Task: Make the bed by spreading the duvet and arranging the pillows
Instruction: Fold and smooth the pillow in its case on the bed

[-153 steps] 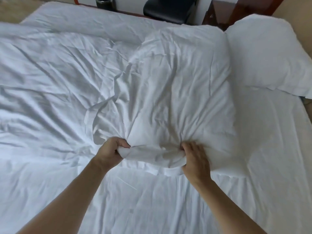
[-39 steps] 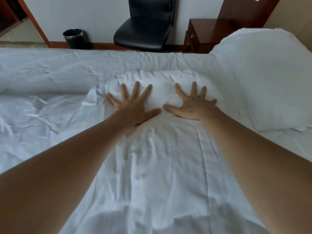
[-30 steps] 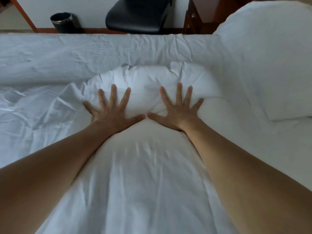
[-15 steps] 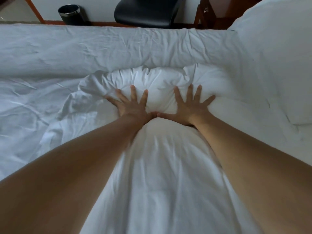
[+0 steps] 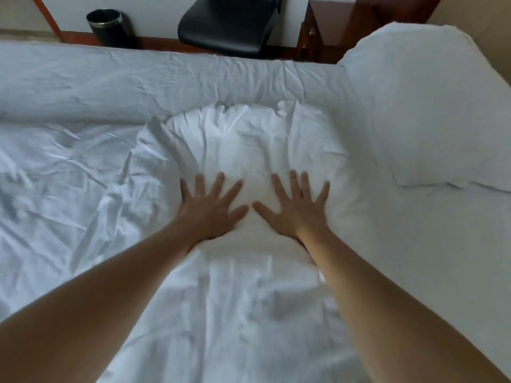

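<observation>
A white pillow [image 5: 243, 142] lies lengthwise in the middle of the bed, its far end puffed up. My left hand [image 5: 211, 207] and my right hand [image 5: 296, 208] press flat on it side by side, fingers spread, holding nothing. A second white pillow [image 5: 431, 111] sits at the right, against the head of the bed. The crumpled white duvet [image 5: 69, 172] covers the left part of the bed, with a rolled fold along the far side [image 5: 166, 78].
Beyond the bed's far edge stand a black bin [image 5: 106, 26], a black chair [image 5: 229, 26] and a dark wooden nightstand [image 5: 329, 29]. The bare white sheet [image 5: 442, 244] shows at the right, below the second pillow.
Earlier both hands gripped the pillow's near edge. Since then they lie flat on it, and in the last second they slid back toward me while the far end bulged up.
</observation>
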A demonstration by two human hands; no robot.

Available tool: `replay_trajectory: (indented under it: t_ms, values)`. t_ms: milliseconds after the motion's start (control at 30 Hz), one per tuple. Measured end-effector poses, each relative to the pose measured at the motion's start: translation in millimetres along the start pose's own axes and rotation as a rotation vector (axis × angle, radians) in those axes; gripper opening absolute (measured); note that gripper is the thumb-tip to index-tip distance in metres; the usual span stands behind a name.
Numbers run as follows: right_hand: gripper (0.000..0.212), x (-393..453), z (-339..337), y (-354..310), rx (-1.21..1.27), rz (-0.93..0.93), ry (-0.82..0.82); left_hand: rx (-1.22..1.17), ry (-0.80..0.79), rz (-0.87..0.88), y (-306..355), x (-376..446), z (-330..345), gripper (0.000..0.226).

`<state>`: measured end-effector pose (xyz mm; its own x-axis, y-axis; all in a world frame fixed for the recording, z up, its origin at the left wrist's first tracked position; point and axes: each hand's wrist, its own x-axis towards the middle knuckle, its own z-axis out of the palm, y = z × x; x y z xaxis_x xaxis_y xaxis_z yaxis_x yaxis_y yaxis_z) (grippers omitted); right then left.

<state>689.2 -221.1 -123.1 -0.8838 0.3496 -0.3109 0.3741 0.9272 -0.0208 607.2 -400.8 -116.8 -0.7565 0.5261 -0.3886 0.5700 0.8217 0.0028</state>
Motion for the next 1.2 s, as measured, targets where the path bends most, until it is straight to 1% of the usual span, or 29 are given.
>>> replay_trajectory:
  t_ms: [67, 100, 200, 300, 367, 467, 567, 700, 800, 900, 967, 1067, 1200]
  values:
    - [0.099, -33.1, 11.0, 6.9, 0.014, 0.039, 0.075, 0.066, 0.085, -0.019, 2.8, -27.1, 14.4, 0.083]
    - [0.1, -45.0, 14.1, 8.9, 0.02, 0.06, 0.103, 0.079, 0.098, -0.034, 0.8, -33.6, 16.6, 0.089]
    - [0.102, -77.9, 25.8, 10.8, 0.066, 0.121, 0.12, 0.016, 0.036, -0.07, -1.5, -52.1, 15.8, 0.101]
    - [0.103, -112.4, 40.4, 10.2, 0.133, 0.14, 0.09, -0.039, -0.001, -0.105, 8.5, -82.6, 24.2, 0.104]
    - [0.104, -134.0, 46.3, 11.1, 0.136, 0.138, 0.074, -0.013, 0.014, -0.107, 18.1, -107.7, 33.8, 0.105]
    - [0.107, -163.3, 49.8, 12.8, 0.128, 0.135, 0.037, 0.025, 0.072, -0.111, 23.8, -144.8, 51.2, 0.104]
    - [0.106, -195.1, 52.0, 11.5, 0.112, 0.126, 0.004, 0.012, 0.131, -0.125, 21.0, -182.4, 68.4, 0.096]
    - [0.102, -250.2, 60.7, 13.3, 0.121, 0.125, 0.034, -0.076, 0.313, -0.113, 20.5, -243.9, 96.5, 0.084]
    - [0.101, -295.9, 74.2, 18.0, 0.095, 0.129, 0.095, -0.099, 0.367, -0.12, 21.1, -295.1, 120.1, 0.077]
    - [0.097, -329.7, 86.5, 19.0, 0.086, 0.145, 0.14, -0.147, 0.314, -0.203, 14.1, -344.7, 146.1, 0.08]
    - [0.098, -344.9, 89.8, 16.3, 0.091, 0.144, 0.108, -0.172, 0.231, -0.275, 8.3, -370.8, 158.7, 0.084]
    - [0.108, -365.9, 96.1, 5.8, 0.063, 0.124, 0.089, -0.15, 0.101, -0.348, 1.5, -394.8, 169.3, 0.083]
    - [0.12, -381.9, 103.9, -25.7, 0.084, 0.078, 0.076, -0.188, 0.066, -0.334, -1.5, -397.8, 162.6, 0.082]
